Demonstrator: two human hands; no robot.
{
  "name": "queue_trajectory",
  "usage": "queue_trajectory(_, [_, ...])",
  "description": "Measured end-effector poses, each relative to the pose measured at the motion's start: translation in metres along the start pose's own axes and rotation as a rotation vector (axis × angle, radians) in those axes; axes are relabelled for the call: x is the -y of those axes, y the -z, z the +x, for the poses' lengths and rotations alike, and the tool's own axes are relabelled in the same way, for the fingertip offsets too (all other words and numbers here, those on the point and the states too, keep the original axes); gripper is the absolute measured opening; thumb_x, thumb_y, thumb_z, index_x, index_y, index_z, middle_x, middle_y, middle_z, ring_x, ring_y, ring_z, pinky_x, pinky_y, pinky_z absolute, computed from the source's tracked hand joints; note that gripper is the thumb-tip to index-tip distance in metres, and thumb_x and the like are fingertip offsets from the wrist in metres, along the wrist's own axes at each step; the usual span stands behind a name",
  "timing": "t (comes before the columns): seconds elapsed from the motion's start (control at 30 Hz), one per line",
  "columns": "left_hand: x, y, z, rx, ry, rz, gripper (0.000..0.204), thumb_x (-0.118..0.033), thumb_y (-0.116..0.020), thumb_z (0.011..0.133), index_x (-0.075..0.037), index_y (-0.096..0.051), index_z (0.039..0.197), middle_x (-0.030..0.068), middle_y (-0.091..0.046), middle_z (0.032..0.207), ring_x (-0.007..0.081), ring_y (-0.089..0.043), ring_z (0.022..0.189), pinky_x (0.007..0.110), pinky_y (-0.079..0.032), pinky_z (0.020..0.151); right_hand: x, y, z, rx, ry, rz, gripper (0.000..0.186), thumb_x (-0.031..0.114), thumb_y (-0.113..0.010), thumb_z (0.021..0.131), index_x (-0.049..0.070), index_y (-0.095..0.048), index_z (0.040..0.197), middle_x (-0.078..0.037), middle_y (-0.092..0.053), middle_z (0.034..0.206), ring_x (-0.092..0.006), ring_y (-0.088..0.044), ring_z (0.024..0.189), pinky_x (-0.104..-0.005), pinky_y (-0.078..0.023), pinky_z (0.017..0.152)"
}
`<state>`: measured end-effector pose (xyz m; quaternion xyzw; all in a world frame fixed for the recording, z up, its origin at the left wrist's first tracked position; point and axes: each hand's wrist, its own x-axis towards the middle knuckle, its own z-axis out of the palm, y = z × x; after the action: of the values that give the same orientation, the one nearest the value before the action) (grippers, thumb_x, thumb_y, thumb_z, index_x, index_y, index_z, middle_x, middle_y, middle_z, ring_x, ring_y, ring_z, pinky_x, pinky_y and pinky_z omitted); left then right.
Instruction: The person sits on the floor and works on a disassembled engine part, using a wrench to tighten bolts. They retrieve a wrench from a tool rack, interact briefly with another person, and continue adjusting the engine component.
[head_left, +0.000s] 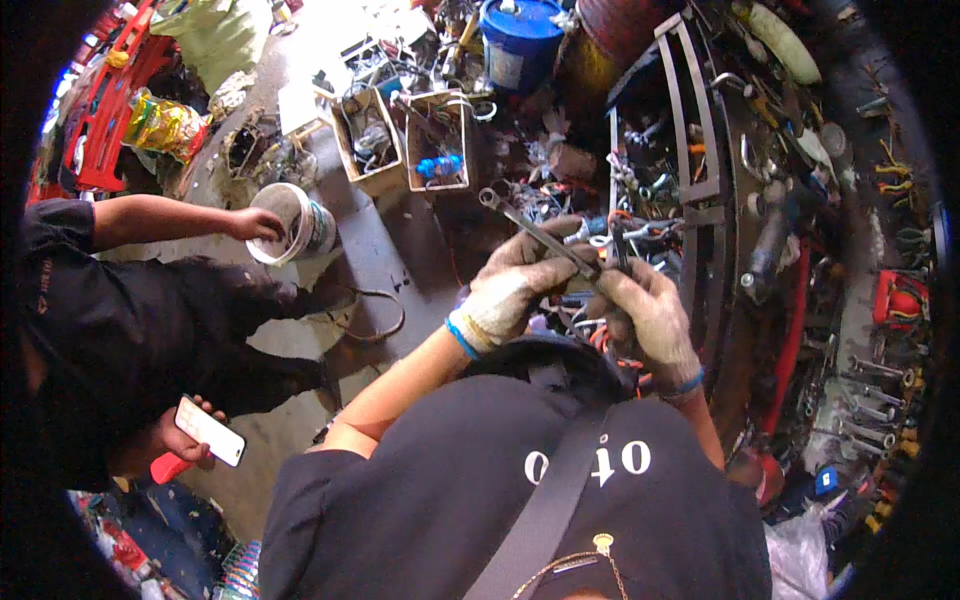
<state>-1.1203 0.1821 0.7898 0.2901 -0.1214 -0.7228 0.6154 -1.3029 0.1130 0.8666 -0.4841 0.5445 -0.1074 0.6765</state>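
Note:
A long grey metal wrench [540,236] with a ring-shaped end slants up and left in front of my chest. My left hand [502,300], in a pale work glove with dirty fingers, is closed around its shaft. My right hand [655,318], gloved the same way, is closed at the wrench's lower end. Its fingertips are partly hidden. A dark, slim tool with an orange part [618,240] shows just above the right fingers; I cannot tell whether that hand touches it. Below both hands lie orange-handled tools [600,340], partly covered.
On the left, another person rests a hand in a white bucket [322,228] and holds a phone [210,430]. Two open boxes [398,168] of parts stand ahead, near a blue-lidded bucket [520,45]. A metal rack [703,215] and rows of tools [870,405] line the right.

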Motion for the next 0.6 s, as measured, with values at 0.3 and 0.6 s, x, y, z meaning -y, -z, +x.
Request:
queue_trajectory(0.3, [-0.009,0.031,0.031,-0.028,0.039,-0.199,0.049,-0.014,-0.060,0.101,-0.001,-0.046,0.146,0.0141,-0.068,0.123,0.0248,-0.067,0.111,0.041,-0.055,0.095,-0.011,0.006,0.007,-0.102,0.025,-0.009,0.028,0.020,-0.058,0.098,0.000,-0.067,0.116,-0.011,-0.072,0.084,-0.0118,-0.062,0.064,-0.0266,-0.049,0.053])
queue_trajectory(0.6, [-0.213,0.076,0.063,-0.314,-0.969,1.974,0.028,-0.010,-0.057,0.094,-0.006,-0.063,0.122,0.0078,-0.073,0.109,0.0208,-0.070,0.099,0.033,-0.055,0.087,-0.010,0.006,-0.014,-0.142,0.151,0.073,0.020,0.014,-0.057,0.095,0.001,-0.065,0.107,-0.007,-0.067,0.071,-0.0080,-0.050,0.047,-0.0229,-0.036,0.042])
